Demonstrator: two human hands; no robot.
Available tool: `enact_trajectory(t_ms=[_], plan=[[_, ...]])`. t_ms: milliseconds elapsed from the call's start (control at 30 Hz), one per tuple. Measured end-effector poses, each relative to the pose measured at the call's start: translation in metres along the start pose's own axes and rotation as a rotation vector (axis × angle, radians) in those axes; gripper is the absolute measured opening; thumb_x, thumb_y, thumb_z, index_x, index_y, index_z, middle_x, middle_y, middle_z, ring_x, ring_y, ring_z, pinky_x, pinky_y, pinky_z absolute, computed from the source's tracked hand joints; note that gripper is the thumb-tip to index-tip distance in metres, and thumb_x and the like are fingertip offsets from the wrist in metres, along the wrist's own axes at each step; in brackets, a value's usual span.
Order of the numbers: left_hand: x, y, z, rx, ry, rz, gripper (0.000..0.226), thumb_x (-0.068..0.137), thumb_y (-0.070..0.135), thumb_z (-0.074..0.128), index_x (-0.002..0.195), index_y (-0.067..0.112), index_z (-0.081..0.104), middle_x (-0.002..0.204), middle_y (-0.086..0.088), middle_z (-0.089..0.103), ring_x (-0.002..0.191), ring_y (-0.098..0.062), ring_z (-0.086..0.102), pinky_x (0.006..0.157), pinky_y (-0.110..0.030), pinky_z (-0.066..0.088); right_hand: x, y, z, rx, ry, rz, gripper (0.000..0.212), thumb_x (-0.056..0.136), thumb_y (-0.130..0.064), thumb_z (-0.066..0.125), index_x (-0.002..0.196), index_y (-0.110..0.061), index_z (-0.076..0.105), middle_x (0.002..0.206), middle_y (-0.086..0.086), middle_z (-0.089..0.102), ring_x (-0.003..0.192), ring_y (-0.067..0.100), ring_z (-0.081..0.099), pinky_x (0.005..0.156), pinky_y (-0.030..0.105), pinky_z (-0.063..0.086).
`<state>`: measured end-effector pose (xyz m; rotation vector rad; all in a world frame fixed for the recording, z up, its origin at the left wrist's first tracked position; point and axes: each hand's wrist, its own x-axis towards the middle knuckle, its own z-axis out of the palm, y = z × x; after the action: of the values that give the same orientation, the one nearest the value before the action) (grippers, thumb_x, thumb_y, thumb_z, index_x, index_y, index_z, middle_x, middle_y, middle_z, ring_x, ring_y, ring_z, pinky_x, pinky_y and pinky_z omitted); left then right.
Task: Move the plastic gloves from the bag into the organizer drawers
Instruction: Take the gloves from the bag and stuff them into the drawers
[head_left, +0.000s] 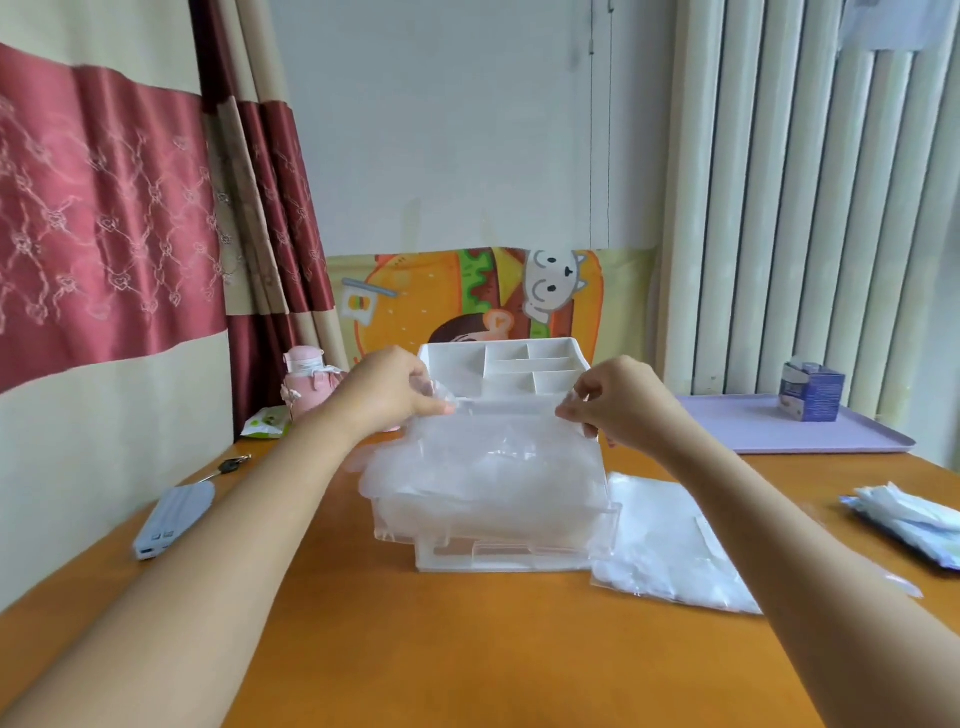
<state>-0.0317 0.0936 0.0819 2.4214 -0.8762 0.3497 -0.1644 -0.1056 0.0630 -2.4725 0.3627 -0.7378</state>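
One floppy bunch of plastic gloves (483, 457), thin, clear and crinkly, too filmy to count single gloves; held up in front of the organizer (519, 358) with the long axis running left to right, top edge stretched level, the rest hanging down and draping into the pulled-out drawer (498, 527); rounded lobes poking out at the lower left, probably the finger ends. Two hands on it: left hand (387, 387) with fingers curled, pinching the top left corner; right hand (618, 400) same deal, thumb and fingertips nipped on the top right corner. One white plastic organizer, boxy, top tray split into roughly six compartments; two clear drawer fronts stacked at its face, the upper one sticking out toward the camera and looking milky with more film inside, hard to be sure. One flat see-through bag (670, 540) lying just right of the organizer on the orange wooden table (467, 649). Further out: one grey-blue power bank (174, 519) and a set of keys (231, 464) on the left; one pink bottle (306, 384) behind the left hand; one lilac tray (841, 441) back right with one blue box (810, 391) on it; a small pile of white-and-blue packets (909, 525) at the right edge.
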Motion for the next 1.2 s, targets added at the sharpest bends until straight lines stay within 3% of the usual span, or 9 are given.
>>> enact_trajectory(t_ms=[167, 300, 367, 500, 733, 833, 933, 1000, 1200], plan=[[-0.002, -0.002, 0.009, 0.242, 0.072, 0.014, 0.020, 0.078, 0.026, 0.077, 0.088, 0.012, 0.067, 0.083, 0.004, 0.061, 0.088, -0.023, 0.061, 0.063, -0.029, 0.039, 0.007, 0.002, 0.015, -0.251, 0.051, 0.013, 0.014, 0.083, -0.019, 0.068, 0.071, -0.013, 0.066, 0.055, -0.002, 0.058, 0.061, 0.020, 0.062, 0.048, 0.019, 0.037], [-0.006, 0.006, 0.004, 0.307, 0.270, 0.100, 0.024, 0.087, 0.023, 0.069, 0.108, 0.017, 0.061, 0.110, 0.000, 0.060, 0.107, -0.022, 0.055, 0.074, -0.029, 0.037, 0.001, -0.001, 0.027, -0.314, 0.088, -0.013, 0.010, 0.085, -0.022, 0.067, 0.082, -0.012, 0.069, 0.067, 0.001, 0.057, 0.064, 0.025, 0.055, 0.045, 0.019, 0.031], [-0.015, 0.021, 0.001, 0.158, 0.332, 0.232, 0.012, 0.089, 0.022, 0.064, 0.100, 0.017, 0.062, 0.102, 0.001, 0.060, 0.099, -0.019, 0.056, 0.075, -0.027, 0.040, -0.001, -0.003, 0.032, -0.344, 0.116, -0.002, 0.010, 0.086, -0.022, 0.066, 0.085, -0.013, 0.069, 0.072, 0.003, 0.058, 0.066, 0.025, 0.053, 0.046, 0.023, 0.030], [-0.031, 0.047, 0.016, 0.048, -0.124, 0.318, 0.019, 0.093, 0.030, 0.059, 0.092, 0.014, 0.068, 0.089, 0.003, 0.066, 0.084, -0.013, 0.062, 0.072, -0.023, 0.047, -0.003, -0.002, 0.035, -0.407, 0.153, 0.027, 0.012, 0.088, -0.021, 0.063, 0.091, -0.011, 0.069, 0.086, 0.008, 0.066, 0.069, 0.026, 0.051, 0.057, 0.024, 0.035], [-0.018, 0.029, 0.055, 0.152, -0.643, 0.091, 0.068, 0.091, 0.067, 0.035, 0.147, 0.028, 0.037, 0.152, 0.007, 0.036, 0.139, -0.018, 0.034, 0.114, -0.036, 0.027, -0.006, -0.006, 0.021, -0.407, 0.090, 0.009, 0.024, 0.086, -0.030, 0.067, 0.097, -0.012, 0.054, 0.090, 0.002, 0.060, 0.078, 0.026, 0.054, 0.059, 0.030, 0.040], [-0.013, 0.024, 0.055, 0.045, -0.628, 0.065, 0.059, 0.099, 0.058, 0.025, 0.146, 0.027, 0.039, 0.154, 0.004, 0.033, 0.141, -0.019, 0.030, 0.115, -0.035, 0.022, -0.013, -0.018, 0.015, -0.320, 0.111, -0.077, 0.025, 0.087, -0.031, 0.065, 0.094, -0.018, 0.046, 0.080, -0.003, 0.053, 0.075, 0.021, 0.052, 0.057, 0.032, 0.039], [-0.007, 0.022, 0.050, 0.136, -0.611, 0.082, 0.040, 0.103, 0.038, 0.033, 0.131, 0.022, 0.057, 0.144, 0.002, 0.048, 0.130, -0.018, 0.043, 0.106, -0.031, 0.031, -0.014, -0.031, 0.020, -0.277, -0.027, -0.218, 0.002, 0.089, -0.020, 0.060, 0.091, -0.020, 0.061, 0.080, -0.004, 0.059, 0.077, 0.018, 0.056, 0.064, 0.029, 0.046], [-0.006, 0.018, 0.051, 0.122, -0.579, 0.073, 0.029, 0.098, 0.036, 0.047, 0.123, 0.024, 0.059, 0.137, 0.004, 0.053, 0.123, -0.017, 0.049, 0.101, -0.029, 0.038, -0.014, -0.033, 0.030, -0.306, -0.191, -0.236, 0.020, 0.090, -0.008, 0.053, 0.095, -0.018, 0.070, 0.087, 0.001, 0.064, 0.084, 0.019, 0.059, 0.068, 0.026, 0.047], [-0.006, 0.008, 0.061, 0.112, -0.560, 0.046, 0.085, 0.081, 0.041, 0.072, 0.151, 0.026, 0.025, 0.155, 0.002, 0.031, 0.139, -0.019, 0.034, 0.109, -0.031, 0.033, -0.007, -0.025, 0.060, -0.483, -0.526, -0.037, 0.041, 0.099, -0.024, 0.042, 0.138, -0.011, 0.046, 0.141, 0.007, 0.047, 0.128, 0.025, 0.043, 0.102, 0.031, 0.035]])
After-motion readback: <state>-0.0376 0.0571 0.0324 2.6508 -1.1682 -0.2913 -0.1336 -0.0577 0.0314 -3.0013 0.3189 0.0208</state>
